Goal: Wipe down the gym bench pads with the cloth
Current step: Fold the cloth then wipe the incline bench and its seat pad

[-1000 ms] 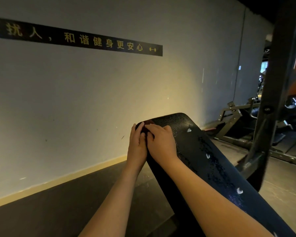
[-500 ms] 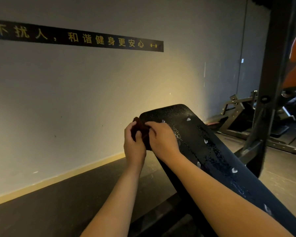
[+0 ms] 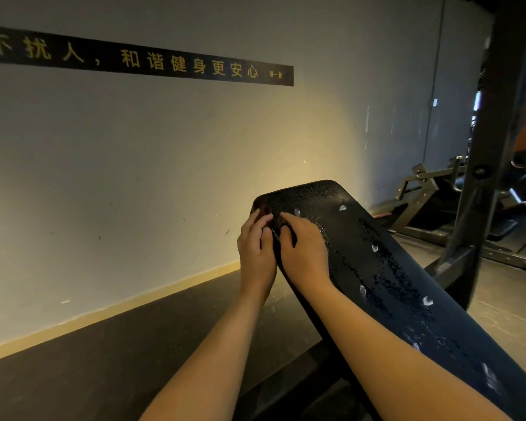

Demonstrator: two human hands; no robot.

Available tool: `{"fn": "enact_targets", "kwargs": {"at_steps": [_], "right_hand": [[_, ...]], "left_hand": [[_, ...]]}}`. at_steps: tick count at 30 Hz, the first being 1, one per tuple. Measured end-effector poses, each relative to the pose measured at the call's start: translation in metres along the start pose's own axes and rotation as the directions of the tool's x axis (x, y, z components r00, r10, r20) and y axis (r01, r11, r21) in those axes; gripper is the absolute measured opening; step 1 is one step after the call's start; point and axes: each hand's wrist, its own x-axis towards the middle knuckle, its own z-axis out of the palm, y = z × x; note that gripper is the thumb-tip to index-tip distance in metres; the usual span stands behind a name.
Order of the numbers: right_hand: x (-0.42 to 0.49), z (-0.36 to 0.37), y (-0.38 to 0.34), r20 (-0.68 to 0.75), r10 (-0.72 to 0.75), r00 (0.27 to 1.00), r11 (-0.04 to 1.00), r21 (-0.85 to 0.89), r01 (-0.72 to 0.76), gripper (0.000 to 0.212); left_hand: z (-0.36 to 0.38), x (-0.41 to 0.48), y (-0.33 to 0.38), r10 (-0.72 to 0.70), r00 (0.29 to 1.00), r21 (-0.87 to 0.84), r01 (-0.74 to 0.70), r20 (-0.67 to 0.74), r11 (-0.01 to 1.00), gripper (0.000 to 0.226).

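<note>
A long black bench pad slopes from lower right up to the middle of the view, its surface speckled with wet droplets and pale spots. A small dark reddish cloth lies at the pad's upper left corner, mostly hidden by my fingers. My left hand grips the cloth at the pad's left edge, fingers curled over it. My right hand sits beside it on the pad, fingers curled onto the same cloth.
A grey wall with a black strip of yellow lettering stands close behind the pad. A dark steel upright rises at the right, with other gym machine frames behind it. Dark floor matting lies at lower left.
Both hands stayed together at the pad's top left corner, shifting slightly while working the cloth. The view has tilted a little, so the pad sits higher in the frame.
</note>
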Motion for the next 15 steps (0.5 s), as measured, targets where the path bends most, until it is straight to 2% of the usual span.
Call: {"fn": "enact_targets", "kwargs": {"at_steps": [3, 6, 8, 12, 15], "right_hand": [[-0.006, -0.003, 0.000, -0.003, -0.017, 1.000, 1.000, -0.001, 0.017, 0.034], [-0.008, -0.003, -0.002, 0.033, -0.078, 0.996, 0.993, -0.090, 0.081, 0.034], [-0.006, -0.002, -0.003, 0.038, -0.093, 0.995, 0.986, -0.136, 0.098, 0.034], [-0.006, -0.002, -0.002, 0.011, -0.037, 0.999, 0.995, -0.093, 0.038, 0.035], [-0.007, -0.002, -0.004, -0.011, -0.010, 1.000, 0.999, -0.046, 0.009, 0.034]], "left_hand": [[-0.005, -0.021, -0.001, 0.050, 0.998, -0.003, -0.050, 0.048, 0.999, 0.034], [-0.012, -0.003, -0.006, 0.112, 0.993, 0.070, -0.115, 0.049, 0.991, 0.036], [-0.009, 0.018, -0.006, 0.075, 0.997, 0.112, -0.076, 0.015, 0.991, 0.038], [0.003, 0.023, 0.001, 0.026, 1.000, 0.139, -0.028, 0.014, 0.990, 0.037], [-0.002, 0.003, 0.001, 0.059, 0.997, 0.122, -0.065, 0.053, 0.990, 0.038]]}}
